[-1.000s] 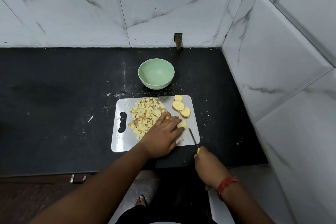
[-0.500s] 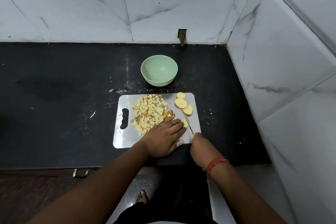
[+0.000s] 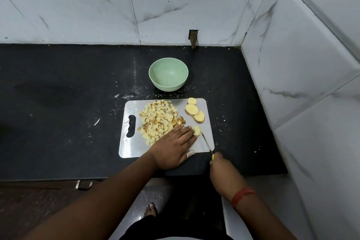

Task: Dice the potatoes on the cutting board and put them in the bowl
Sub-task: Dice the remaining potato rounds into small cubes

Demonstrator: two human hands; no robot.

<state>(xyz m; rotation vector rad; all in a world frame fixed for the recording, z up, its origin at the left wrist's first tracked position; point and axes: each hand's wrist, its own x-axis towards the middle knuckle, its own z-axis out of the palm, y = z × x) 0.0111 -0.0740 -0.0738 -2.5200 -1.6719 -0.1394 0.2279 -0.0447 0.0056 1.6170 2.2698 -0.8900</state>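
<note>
Head view of a dark table [image 3: 58, 103] set in a corner of white marbled wall tiles [image 3: 87, 6]. A pale cutting board [image 3: 128, 146] with a handle slot at its left end lies near the table's front edge. A heap of diced potato [image 3: 157, 121] covers the left and middle of the board; some cubes show brown skin. Three round potato slices [image 3: 191, 109] lie in an overlapping row near the board's far right corner, apart from the heap. The left hand [image 3: 173, 147] rests flat on the board, its fingers [image 3: 185, 132] straight and pressed close together, the tips touching a small potato piece [image 3: 196, 130] and holding it down. A bandage [image 3: 190, 153] wraps the thumb. The right hand [image 3: 222, 167] is at the board's near right corner, fingers curled round the yellow handle of a knife [image 3: 206, 143]; the thin blade slants up and to the left, its tip just beside the potato piece. A red thread [image 3: 242, 195] circles the right wrist. The green bowl [image 3: 168, 77] stands upright on the table just beyond the board's far edge and holds no potato. Pale crumbs [image 3: 126, 96] dot the table between bowl and board.
</note>
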